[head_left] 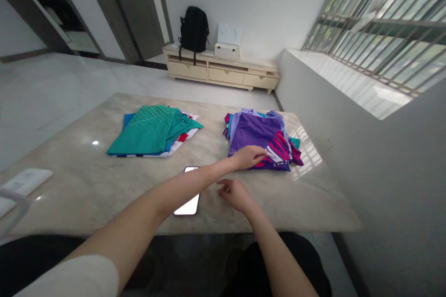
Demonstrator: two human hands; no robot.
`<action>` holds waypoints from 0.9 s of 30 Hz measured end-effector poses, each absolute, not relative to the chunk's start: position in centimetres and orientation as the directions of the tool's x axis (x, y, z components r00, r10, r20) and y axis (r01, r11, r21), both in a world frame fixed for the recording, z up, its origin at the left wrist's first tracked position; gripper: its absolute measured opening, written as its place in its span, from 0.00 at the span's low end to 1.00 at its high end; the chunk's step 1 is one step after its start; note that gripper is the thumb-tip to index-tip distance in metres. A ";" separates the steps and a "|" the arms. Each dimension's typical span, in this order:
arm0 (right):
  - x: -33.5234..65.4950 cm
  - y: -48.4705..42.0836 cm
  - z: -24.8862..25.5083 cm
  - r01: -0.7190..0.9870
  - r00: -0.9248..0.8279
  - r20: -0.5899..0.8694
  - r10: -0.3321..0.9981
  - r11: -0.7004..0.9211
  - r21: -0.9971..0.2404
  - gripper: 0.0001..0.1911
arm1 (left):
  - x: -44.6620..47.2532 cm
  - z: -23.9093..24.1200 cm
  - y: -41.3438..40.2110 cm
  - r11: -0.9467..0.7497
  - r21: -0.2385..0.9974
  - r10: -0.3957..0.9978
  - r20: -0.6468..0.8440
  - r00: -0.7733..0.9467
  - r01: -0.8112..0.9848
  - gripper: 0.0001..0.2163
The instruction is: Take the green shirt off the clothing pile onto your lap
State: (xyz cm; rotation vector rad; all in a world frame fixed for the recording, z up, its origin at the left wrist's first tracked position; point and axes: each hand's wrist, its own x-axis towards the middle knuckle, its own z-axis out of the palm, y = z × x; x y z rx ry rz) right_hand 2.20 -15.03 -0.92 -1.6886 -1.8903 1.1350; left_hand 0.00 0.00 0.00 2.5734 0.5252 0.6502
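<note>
My left hand (248,157) reaches across the marble table top (76,162) and lies on the near edge of a folded pile of purple and magenta striped clothes (256,132). Whether its fingers grip the cloth is hidden. My right hand (237,195) hovers low over the stone just below it, fingers loosely curled, holding nothing. A phone (187,205) with a lit screen lies flat under my left forearm, which hides its middle. To the left sits a teal garment (151,131) on a pile of blue, white and red clothes.
A flat white object (24,183) lies at the table's left edge. Behind the table, a cream drawer cabinet (221,72) holds a black backpack (194,30) and white boxes (228,41). A low wall and barred window (379,23) run along the right.
</note>
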 end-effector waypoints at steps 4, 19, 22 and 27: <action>2.4 -15.4 -0.7 0.669 -0.244 -0.234 0.941 -0.011 -0.743 0.21 | -16.7 0.3 3.7 -0.571 0.452 0.819 0.371 0.438 0.686 0.16; -0.3 -14.3 -1.0 0.760 -0.232 -0.274 0.934 -0.002 -0.650 0.21 | -37.2 -4.3 -1.8 -0.124 0.274 0.980 0.187 0.074 0.954 0.23; -1.5 -14.4 -0.8 0.772 -0.235 -0.267 0.935 0.012 -0.636 0.20 | -36.3 -4.2 -1.9 -0.137 0.289 0.978 0.191 0.083 0.948 0.21; -2.7 -14.7 -0.6 0.754 -0.303 -0.261 0.917 0.063 -0.654 0.22 | -36.3 -3.6 -1.5 -0.110 0.372 0.984 0.170 0.049 0.922 0.18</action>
